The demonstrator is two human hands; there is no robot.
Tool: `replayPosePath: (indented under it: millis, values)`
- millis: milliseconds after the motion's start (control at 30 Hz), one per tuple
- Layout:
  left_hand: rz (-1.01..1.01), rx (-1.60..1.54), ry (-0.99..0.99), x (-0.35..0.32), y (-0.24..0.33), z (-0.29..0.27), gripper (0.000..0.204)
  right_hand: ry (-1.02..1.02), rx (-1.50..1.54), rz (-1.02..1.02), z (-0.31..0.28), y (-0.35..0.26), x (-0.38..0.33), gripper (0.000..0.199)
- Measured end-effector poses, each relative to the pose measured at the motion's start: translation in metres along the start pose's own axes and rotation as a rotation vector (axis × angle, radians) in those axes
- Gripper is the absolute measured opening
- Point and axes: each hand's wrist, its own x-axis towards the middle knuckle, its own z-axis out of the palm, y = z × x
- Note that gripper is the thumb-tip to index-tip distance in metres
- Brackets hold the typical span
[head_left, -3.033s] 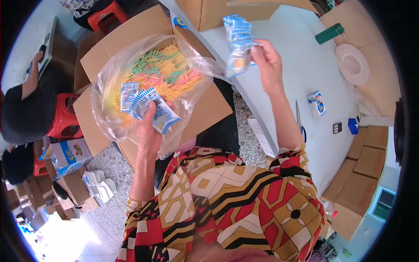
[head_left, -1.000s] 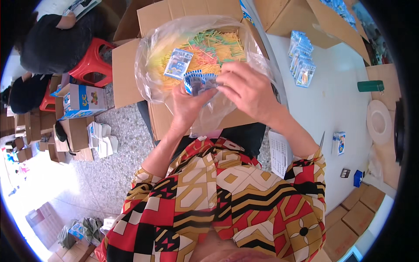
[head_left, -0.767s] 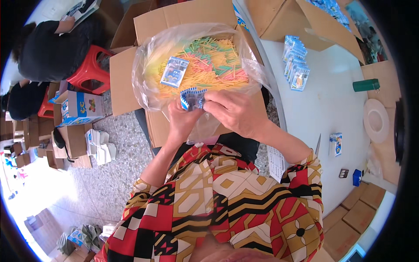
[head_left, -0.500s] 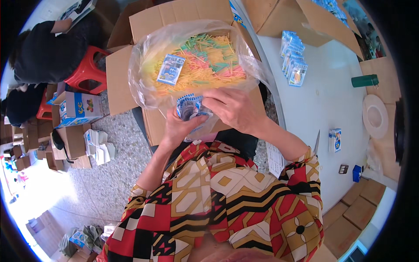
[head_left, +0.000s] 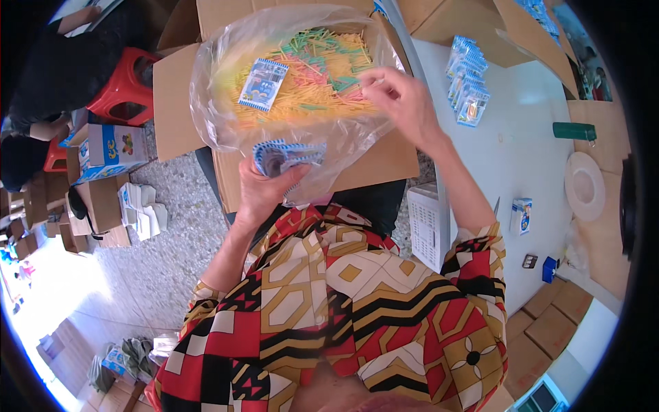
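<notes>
My left hand (head_left: pixel 259 189) grips a curled bunch of blue-and-white plastic packets (head_left: pixel 292 152), with their striped edges upward, just in front of the bag's near side. My right hand (head_left: pixel 405 103) hovers over the right side of the open bag, thumb and fingers drawn together; whatever may be between them is too small to make out. Below it, thin yellow, pink and green sticks (head_left: pixel 322 79) fill the clear plastic bag (head_left: pixel 213 113) inside a cardboard box (head_left: pixel 175 103). One blue-and-white packet (head_left: pixel 263 84) lies flat on top of the sticks.
A white table (head_left: pixel 508 151) on the right carries overlapping filled packets (head_left: pixel 469 86), a green cylinder (head_left: pixel 574 131) and a small blue-and-white pack (head_left: pixel 521 215). At left, a person in dark clothes (head_left: pixel 58 69) sits by a red stool (head_left: pixel 123 86); cartons (head_left: pixel 103 206) stand nearby.
My right hand has left the packets and moved right and up over the bag's right side. My left hand, still holding the packets, has shifted slightly left.
</notes>
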Motion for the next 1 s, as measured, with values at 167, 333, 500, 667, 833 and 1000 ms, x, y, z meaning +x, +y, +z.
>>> replayPosePath:
  millis: [167,333,500,667,833,1000]
  values:
    - [0.024,-0.086,0.049,0.003,0.011,-0.012,0.028,-0.155,-0.312,-0.008,-0.007,0.069,0.027,0.017]
    - [0.012,-0.168,0.1,0.003,0.012,-0.025,0.036,-0.202,-0.637,-0.21,-0.006,0.118,0.031,0.018]
    - [-0.035,-0.165,0.109,0.006,0.012,-0.024,0.035,-0.398,-0.839,-0.117,-0.006,0.111,0.038,0.019]
    - [-0.071,0.007,0.083,0.01,0.011,-0.022,0.04,-0.487,-0.621,-0.17,-0.002,0.114,0.036,0.013]
    - [-0.074,-0.047,0.083,0.014,0.014,-0.017,0.029,-0.585,-0.649,-0.007,0.0,0.108,0.029,0.011]
    - [-0.112,-0.008,0.028,0.01,0.009,-0.017,0.035,-0.602,-0.743,0.03,0.003,0.097,0.027,0.018]
